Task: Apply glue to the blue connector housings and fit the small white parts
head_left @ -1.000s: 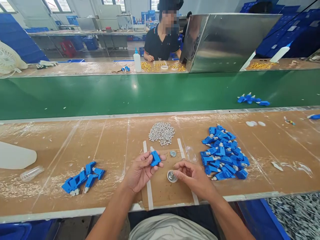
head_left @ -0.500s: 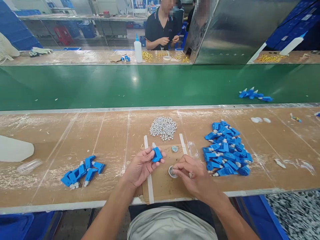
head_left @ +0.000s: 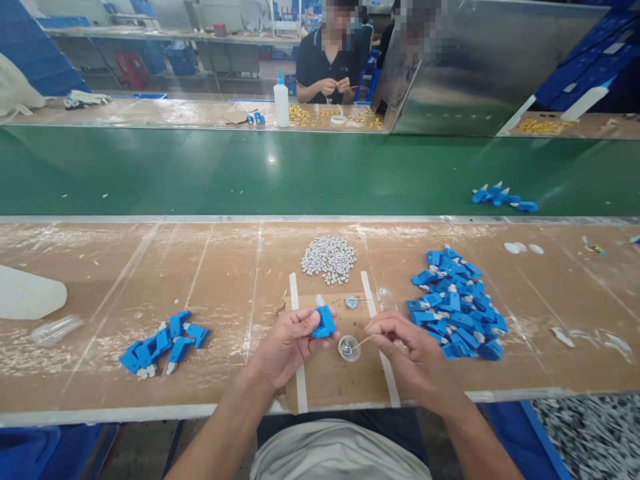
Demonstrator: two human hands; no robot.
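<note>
Between the thumb and fingers of my left hand [head_left: 293, 343] is a blue plastic piece [head_left: 325, 322] with a whitish tip pointing up. My right hand [head_left: 413, 353] pinches a thin wooden stick [head_left: 364, 341], whose lower end rests in a small round clear dish [head_left: 349, 349]. The dish sits on a cardboard sheet [head_left: 325, 387] between two white tape strips. Just behind it lies a smaller blue-grey blob [head_left: 351, 303] with another thin stick on it. A pile of small grey-white pieces [head_left: 329, 259] is beyond the sheet.
A large heap of blue pieces [head_left: 453, 303] lies right, a smaller group [head_left: 167, 341] left. Behind the table runs a green belt [head_left: 240, 177] carrying a few blue pieces [head_left: 504, 197]. A co-worker [head_left: 330, 67] sits across, near a white bottle [head_left: 281, 103]. A blue bin [head_left: 530, 440] stands lower right.
My right hand has moved right, away from the dish, so the stick and the dish's inside now show. My left hand with the blue piece has shifted slightly right.
</note>
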